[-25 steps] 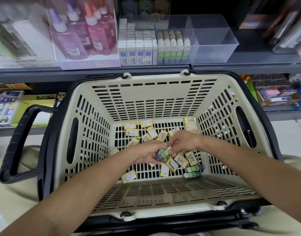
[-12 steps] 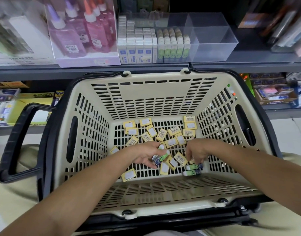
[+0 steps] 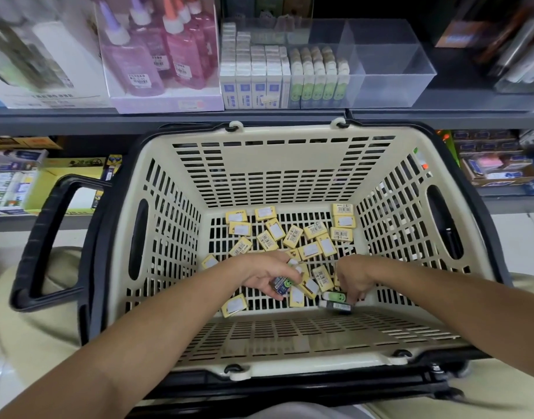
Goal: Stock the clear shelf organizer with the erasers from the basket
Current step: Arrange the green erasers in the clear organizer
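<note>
Stationery shop: stocked shelves (image 3: 169, 117), price-labelled glue bottles (image 3: 132, 68), shopping basket (image 3: 290, 164)

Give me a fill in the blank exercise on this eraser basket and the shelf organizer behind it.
1. The left hand grips a smiley eraser over loose boxed erasers coloured ____.
2. In the clear shelf organizer, the ____ compartment is empty.
3. Its middle compartment holds upright erasers with ____ sleeves.
Missing words: yellow; right; green.
</note>
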A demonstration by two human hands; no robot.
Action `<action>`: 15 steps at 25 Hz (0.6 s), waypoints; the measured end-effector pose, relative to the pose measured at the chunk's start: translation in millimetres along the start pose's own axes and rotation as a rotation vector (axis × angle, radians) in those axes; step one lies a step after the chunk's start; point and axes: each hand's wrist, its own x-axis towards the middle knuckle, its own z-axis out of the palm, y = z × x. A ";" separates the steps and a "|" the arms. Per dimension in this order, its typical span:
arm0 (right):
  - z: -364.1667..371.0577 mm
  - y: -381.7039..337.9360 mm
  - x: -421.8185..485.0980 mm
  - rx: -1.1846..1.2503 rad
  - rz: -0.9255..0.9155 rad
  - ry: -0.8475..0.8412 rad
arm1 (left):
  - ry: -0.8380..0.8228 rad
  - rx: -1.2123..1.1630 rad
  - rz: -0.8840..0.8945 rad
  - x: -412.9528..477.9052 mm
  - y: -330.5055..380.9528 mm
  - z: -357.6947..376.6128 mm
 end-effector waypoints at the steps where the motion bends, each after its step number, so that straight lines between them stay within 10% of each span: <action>1: -0.5 -0.5 -0.8 0.042 -0.018 -0.009 | 0.010 0.005 0.000 0.5 -0.3 -1.1; 15: -26.5 -4.4 -12.2 0.386 -0.114 -0.067 | 0.032 -0.128 0.025 -5.1 5.8 -10.7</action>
